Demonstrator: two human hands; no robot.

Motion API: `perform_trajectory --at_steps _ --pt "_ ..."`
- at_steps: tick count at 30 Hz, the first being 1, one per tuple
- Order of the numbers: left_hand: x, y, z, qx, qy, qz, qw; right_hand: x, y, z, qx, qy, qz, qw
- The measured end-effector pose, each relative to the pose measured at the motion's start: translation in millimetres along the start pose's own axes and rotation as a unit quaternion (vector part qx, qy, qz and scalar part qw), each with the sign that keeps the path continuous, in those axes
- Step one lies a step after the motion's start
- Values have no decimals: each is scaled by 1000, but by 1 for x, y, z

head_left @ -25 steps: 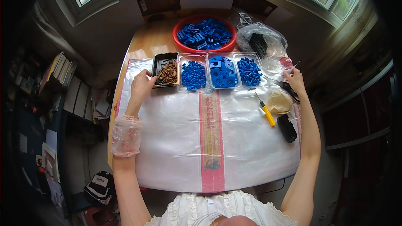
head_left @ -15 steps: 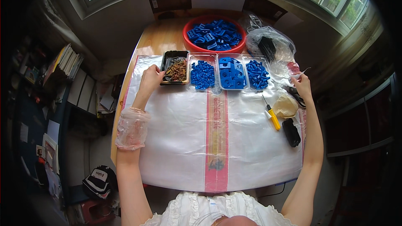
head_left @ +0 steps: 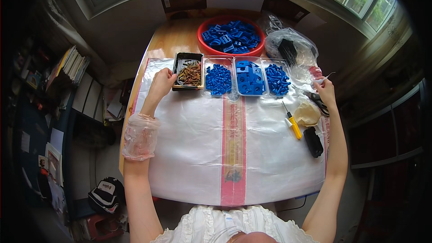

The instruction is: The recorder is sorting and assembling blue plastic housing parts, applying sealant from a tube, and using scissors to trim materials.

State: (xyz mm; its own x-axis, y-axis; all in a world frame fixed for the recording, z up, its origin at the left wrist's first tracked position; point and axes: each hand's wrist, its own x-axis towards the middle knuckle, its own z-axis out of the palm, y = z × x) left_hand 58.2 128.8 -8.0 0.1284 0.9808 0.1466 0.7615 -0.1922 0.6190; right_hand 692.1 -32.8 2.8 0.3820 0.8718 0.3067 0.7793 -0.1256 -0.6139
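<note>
My left hand [head_left: 162, 82] pinches the left edge of a black tray [head_left: 179, 87] that holds brass-coloured screws [head_left: 189, 73]. To the right of it, in a row, stand three clear plastic boxes: one of small blue pegs [head_left: 218, 79], one of flat blue plates with round holes [head_left: 250, 77], and one of longer blue pegs [head_left: 277, 79]. At the table's right side my right hand [head_left: 326, 92] has its fingers closed round a small white object [head_left: 320, 81] with a thin pale tip; its kind is unclear. Black-handled scissors [head_left: 318, 102] lie beside that hand.
Behind the boxes are a red basin [head_left: 201, 45] full of blue plastic parts and a clear bag [head_left: 302, 45] with black pieces inside. Right of the middle lie a yellow-handled screwdriver [head_left: 294, 127], a cream-coloured crumpled piece [head_left: 308, 114] and a black oblong object [head_left: 313, 142]. A white woven sheet [head_left: 189, 153] covers the table.
</note>
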Motion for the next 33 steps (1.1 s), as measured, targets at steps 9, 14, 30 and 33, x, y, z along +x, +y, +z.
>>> perform_trajectory --at_steps 9,14,30,33 --pt "1 -14 -13 -41 17 19 999 -1 -1 2 0 -6 4 1000" --pt "-4 -2 -22 -6 24 45 999 2 -2 3 5 -10 -1 1000" --pt "-20 -59 -66 -77 98 26 992 8 -9 -5 7 -10 -21 1000" --pt "-29 -76 -80 -52 107 10 993 8 -12 -5 17 -11 -24 1000"
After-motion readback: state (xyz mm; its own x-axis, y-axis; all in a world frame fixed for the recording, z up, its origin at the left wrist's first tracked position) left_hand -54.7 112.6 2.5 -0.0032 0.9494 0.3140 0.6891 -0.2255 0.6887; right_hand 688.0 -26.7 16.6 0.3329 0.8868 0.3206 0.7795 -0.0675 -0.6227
